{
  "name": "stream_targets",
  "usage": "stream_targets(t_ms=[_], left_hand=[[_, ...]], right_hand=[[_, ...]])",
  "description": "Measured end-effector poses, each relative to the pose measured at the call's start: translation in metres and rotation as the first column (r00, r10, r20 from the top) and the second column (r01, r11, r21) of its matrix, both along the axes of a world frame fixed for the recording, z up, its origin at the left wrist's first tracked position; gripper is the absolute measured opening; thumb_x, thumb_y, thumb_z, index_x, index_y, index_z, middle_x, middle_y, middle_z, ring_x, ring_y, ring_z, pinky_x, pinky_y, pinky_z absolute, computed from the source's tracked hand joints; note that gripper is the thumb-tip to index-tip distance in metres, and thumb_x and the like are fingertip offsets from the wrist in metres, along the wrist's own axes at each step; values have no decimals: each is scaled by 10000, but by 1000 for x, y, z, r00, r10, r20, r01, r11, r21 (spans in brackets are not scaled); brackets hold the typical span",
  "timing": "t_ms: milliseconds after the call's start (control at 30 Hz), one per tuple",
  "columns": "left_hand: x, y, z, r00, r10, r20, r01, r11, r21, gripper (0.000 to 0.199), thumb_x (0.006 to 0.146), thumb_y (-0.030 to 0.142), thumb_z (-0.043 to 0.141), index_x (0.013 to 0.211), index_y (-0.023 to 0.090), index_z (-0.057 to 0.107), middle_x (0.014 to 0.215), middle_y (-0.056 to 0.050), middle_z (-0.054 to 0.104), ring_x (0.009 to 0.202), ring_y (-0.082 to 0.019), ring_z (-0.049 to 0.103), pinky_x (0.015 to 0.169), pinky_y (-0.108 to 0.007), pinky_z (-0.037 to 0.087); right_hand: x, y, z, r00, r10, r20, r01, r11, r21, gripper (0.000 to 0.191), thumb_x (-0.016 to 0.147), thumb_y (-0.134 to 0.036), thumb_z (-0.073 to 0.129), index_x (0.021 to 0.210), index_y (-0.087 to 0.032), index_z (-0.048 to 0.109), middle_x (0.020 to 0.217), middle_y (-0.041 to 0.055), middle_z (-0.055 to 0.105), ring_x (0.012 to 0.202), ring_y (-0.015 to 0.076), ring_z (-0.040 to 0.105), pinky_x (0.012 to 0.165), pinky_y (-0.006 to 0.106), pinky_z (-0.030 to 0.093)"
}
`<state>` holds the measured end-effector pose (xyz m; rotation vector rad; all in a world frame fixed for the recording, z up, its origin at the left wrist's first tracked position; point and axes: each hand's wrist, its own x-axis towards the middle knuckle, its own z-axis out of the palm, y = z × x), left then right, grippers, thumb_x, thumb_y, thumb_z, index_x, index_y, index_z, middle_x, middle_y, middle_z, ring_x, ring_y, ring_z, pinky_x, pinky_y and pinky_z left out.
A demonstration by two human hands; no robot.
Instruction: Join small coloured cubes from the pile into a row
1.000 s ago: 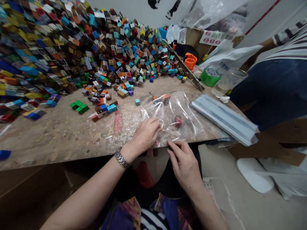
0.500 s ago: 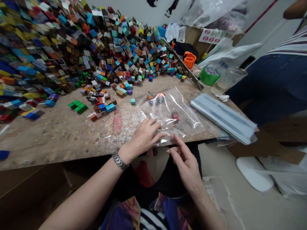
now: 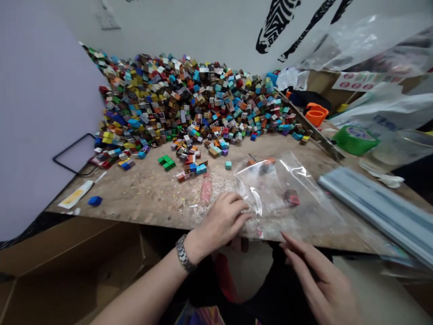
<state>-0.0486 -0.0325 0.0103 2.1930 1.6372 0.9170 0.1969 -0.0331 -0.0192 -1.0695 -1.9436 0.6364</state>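
A clear plastic bag lies flat on the worn wooden table near its front edge. A few small cubes sit inside it. My left hand, with a metal watch on the wrist, rests on the bag's near left corner, fingers curled and pressing it down. My right hand hovers below the table edge, fingers apart, holding nothing and just short of the bag's mouth.
A huge heap of small coloured cubes fills the table's back. Loose green cubes and a teal cube lie nearer. A stack of flat bags, green tape roll and orange cup sit right. A blue cube lies left.
The view has swung left and up, showing more of the heap and the wall. My right hand has dropped away from the bag's edge. My left hand stays on the bag.
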Motion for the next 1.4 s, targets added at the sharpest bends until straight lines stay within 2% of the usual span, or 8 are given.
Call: stream_targets(t_ms=[167, 400, 633, 867, 967, 1100, 1233, 1400], left_hand=[[-51, -12, -7, 956, 290, -35, -283, 949, 137, 185, 1005, 255, 522, 1114, 172, 647, 1158, -107, 621, 1125, -235, 563, 1030, -414, 475], [-117, -3, -4, 773, 587, -242, -567, 810, 153, 383, 926, 216, 628, 1297, 126, 586, 1254, -154, 555, 1178, -290, 494, 1058, -446, 448], [-137, 23, 1, 750, 561, -351, -584, 810, 49, 211, 945, 233, 610, 1149, 198, 651, 1156, -102, 583, 1124, -271, 516, 966, -411, 468], [-151, 20, -13, 829, 509, -234, -518, 855, 24, 234, 944, 179, 592, 1175, 169, 628, 1131, -83, 646, 1076, -236, 555, 984, -378, 453], [-153, 20, -14, 848, 489, -206, -497, 868, 15, 203, 934, 153, 586, 1129, 172, 640, 1134, -77, 662, 1085, -234, 563, 991, -376, 453], [-150, 20, -11, 877, 452, -165, -459, 888, -7, 202, 922, 142, 592, 1111, 188, 644, 1122, -69, 672, 1089, -230, 578, 991, -388, 463], [-143, 13, -4, 906, 402, -136, -406, 914, -4, 217, 918, 142, 604, 1126, 192, 641, 1113, -66, 674, 1084, -231, 587, 984, -382, 464], [-133, 1, -2, 928, 351, -124, -355, 935, -15, 164, 928, 150, 593, 1082, 184, 638, 1085, -64, 673, 1051, -229, 594, 955, -377, 479]], right_hand=[[-29, 16, 19, 990, 136, 46, -140, 985, 99, 248, 968, -348, 581, 1160, -290, 726, 1070, 42, 781, 944, 221, 754, 818, 320, 635], [-104, 66, 31, 914, 363, 183, -387, 915, 118, 294, 990, -307, 506, 1184, -227, 712, 1129, 91, 747, 1034, 239, 715, 902, 391, 599], [-190, 128, 22, 857, 419, 298, -473, 870, 137, 337, 928, -161, 527, 1213, -202, 702, 1191, 119, 713, 1137, 266, 661, 1002, 462, 537], [-236, 142, 10, 784, 405, 471, -517, 846, 133, 382, 915, -132, 579, 1286, -186, 651, 1176, 124, 687, 1108, 272, 640, 985, 419, 516], [-243, 140, 7, 784, 370, 498, -497, 856, 146, 415, 915, -142, 592, 1326, -188, 620, 1172, 132, 672, 1106, 286, 635, 953, 414, 517], [-243, 137, 11, 785, 356, 507, -482, 865, 141, 239, 906, -131, 596, 1126, -189, 667, 1076, 96, 673, 1026, 251, 639, 888, 363, 509], [-232, 134, 17, 767, 406, 497, -517, 850, 103, 93, 923, -158, 588, 996, -180, 642, 1016, 89, 692, 951, 232, 630, 832, 336, 480], [-210, 124, 18, 764, 323, 559, -453, 885, 108, 74, 938, -208, 574, 953, -184, 642, 930, 90, 695, 884, 245, 629, 767, 335, 463]])
